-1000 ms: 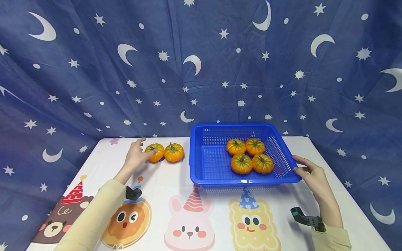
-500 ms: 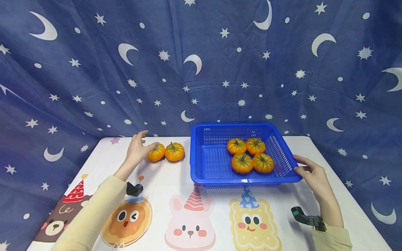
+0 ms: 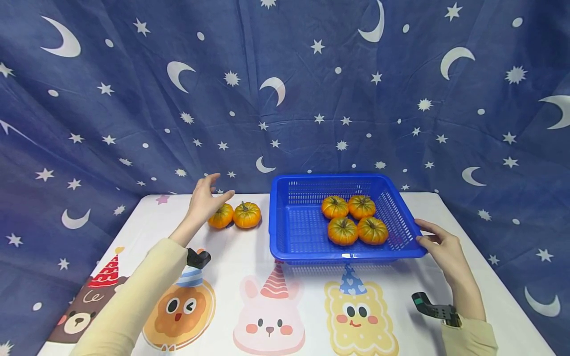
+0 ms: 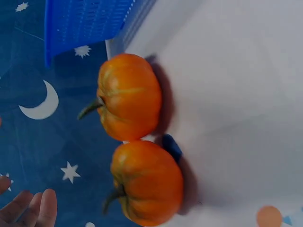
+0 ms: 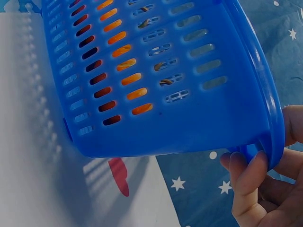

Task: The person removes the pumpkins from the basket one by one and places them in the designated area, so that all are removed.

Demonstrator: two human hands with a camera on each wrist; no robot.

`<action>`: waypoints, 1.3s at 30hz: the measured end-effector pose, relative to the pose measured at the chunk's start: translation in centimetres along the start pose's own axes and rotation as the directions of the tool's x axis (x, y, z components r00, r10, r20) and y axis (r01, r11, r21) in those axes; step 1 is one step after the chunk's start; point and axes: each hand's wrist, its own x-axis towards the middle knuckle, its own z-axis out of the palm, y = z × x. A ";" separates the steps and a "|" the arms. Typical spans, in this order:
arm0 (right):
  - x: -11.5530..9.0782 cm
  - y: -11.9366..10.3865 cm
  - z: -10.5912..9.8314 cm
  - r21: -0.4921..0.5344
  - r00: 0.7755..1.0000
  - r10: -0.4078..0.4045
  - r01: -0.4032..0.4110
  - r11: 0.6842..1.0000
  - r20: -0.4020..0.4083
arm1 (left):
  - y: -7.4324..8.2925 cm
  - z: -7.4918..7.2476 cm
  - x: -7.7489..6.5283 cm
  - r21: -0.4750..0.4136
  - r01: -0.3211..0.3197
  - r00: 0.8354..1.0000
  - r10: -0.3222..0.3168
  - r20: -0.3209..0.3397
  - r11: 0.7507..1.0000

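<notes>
Pinching a blue rectangular plastic basket point(image 3: 307, 257) with our right hand point(image 3: 445, 247), we're risking careless nudges rolling two round orange pumpkins point(image 3: 247, 216) beside our spread left hand point(image 3: 206, 199).

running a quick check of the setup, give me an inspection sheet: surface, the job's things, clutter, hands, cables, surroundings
Surface: white tablecloth printed with cartoon characters
Job's things: blue basket holding four pumpkins; two loose pumpkins side by side on the cloth, left of the basket
Clutter: small dark blue patch by the loose pumpkins; print or object, cannot tell
Hands: left hand near the loose pumpkins, holding nothing; right hand grips the basket's rim
Cables: nothing seen
Surroundings: blue backdrop with moons and stars
</notes>
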 end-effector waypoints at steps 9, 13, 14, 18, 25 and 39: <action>0.0 0.1 -0.1 -0.005 1.000 0.000 0.000 1.000 -0.003 | 2.6 1.0 0.6 -0.033 -0.050 0.998 0.051 0.023 0.998; 0.1 0.3 -0.1 -0.004 1.000 0.002 -0.002 1.000 -0.001 | 3.8 1.6 0.9 -0.047 -0.067 0.997 0.069 0.025 0.997; 0.2 0.4 0.0 -0.002 1.000 0.004 -0.004 1.000 0.000 | 4.2 1.8 1.0 -0.048 -0.070 0.997 0.072 0.027 0.996; 0.5 1.0 0.1 0.005 1.000 0.006 -0.006 1.000 -0.007 | 5.5 2.6 1.3 -0.046 -0.083 0.996 0.085 0.030 0.995; 0.1 0.2 0.0 -0.004 1.000 -0.008 0.008 1.000 -0.005 | 7.8 4.0 1.6 -0.045 -0.130 0.991 0.132 0.032 0.990; 0.0 0.0 0.0 -0.009 1.000 -0.006 0.006 1.000 -0.005 | 11.4 6.6 1.8 -0.081 -0.217 0.973 0.222 0.064 0.973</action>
